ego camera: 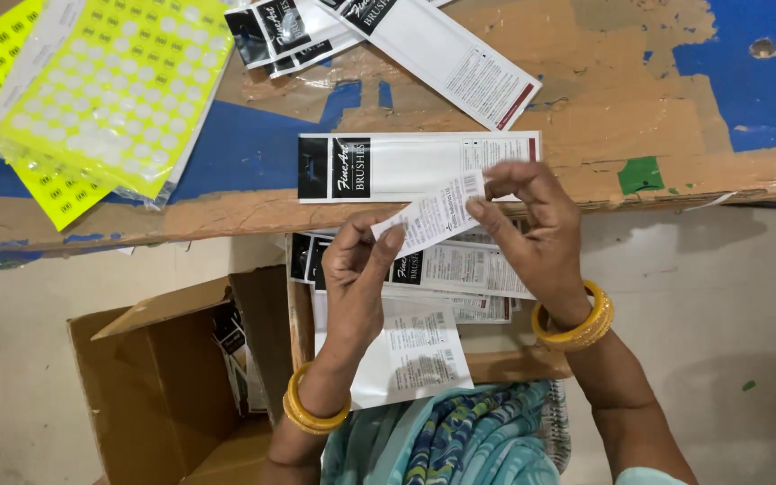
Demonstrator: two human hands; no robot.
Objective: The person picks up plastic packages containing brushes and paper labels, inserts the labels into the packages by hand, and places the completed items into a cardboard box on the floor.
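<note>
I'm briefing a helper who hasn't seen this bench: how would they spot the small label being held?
Start at the worn blue and brown table edge, where one long white packet with a black end lies alone. Just below it, the left hand and right hand pinch a small white barcode label between them. Unlike the packets around it, it is small, tilted and held in the air.

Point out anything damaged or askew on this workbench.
The table top is worn: its blue coating has peeled off in big patches, baring brown board. The yellow sticker sheets lie fanned askew at the left corner.
</note>
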